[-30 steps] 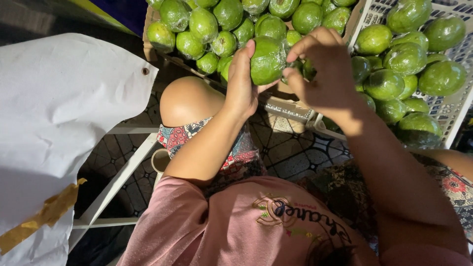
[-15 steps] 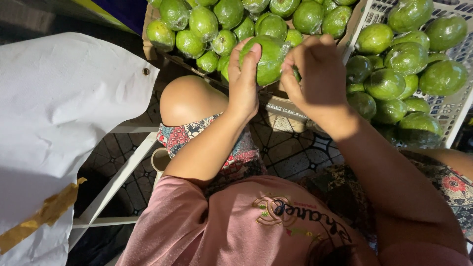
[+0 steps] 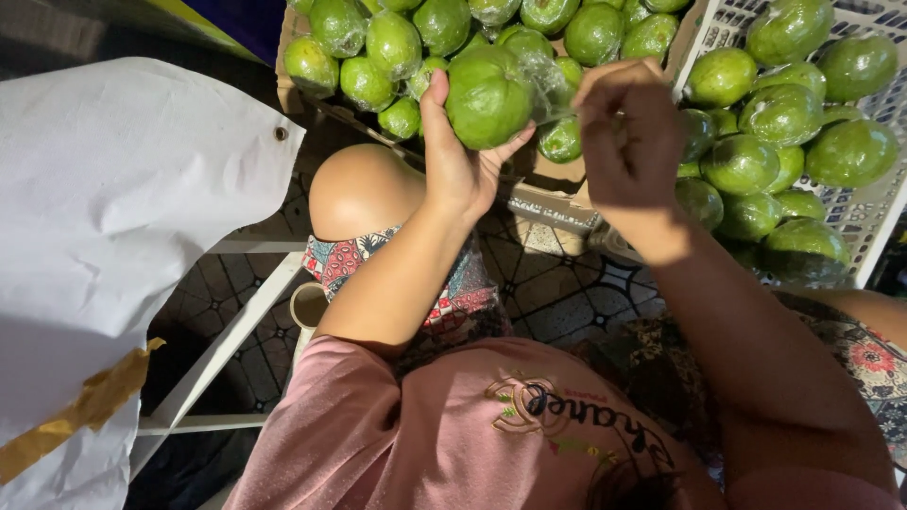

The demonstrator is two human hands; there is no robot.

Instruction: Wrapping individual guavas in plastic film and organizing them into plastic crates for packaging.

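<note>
Right now your left hand (image 3: 463, 165) cups a large green fruit (image 3: 487, 94) from below and behind, thumb up along its left side, fingers curled partly shut beneath it. Your right hand (image 3: 628, 132) sits just beside it at 3 o'clock, fingertips pinched together on the clear plastic film (image 3: 546, 76) that covers the fruit's right shoulder. The fruit is raised above the cardboard box of green fruit (image 3: 397, 47) lying at 12 o'clock, with the white plastic crate (image 3: 883, 203) of more fruit at 2 o'clock.

Judge the fruit as firm, rounded and fairly heavy for one palm; its skin looks smooth, and film over it will likely make it slicker. Keep the palm under its widest part, where the weight rests, rather than gripping with fingertips alone. Squeeze gently, since ripe flesh may bruise.

The film looks thin, limp and clingy. It will probably tear if you pull hard from one spot, so take it by a gathered edge and draw it snug around the curve.

A white sheet (image 3: 104, 236) hangs at 9 o'clock, well apart from both hands.
</note>
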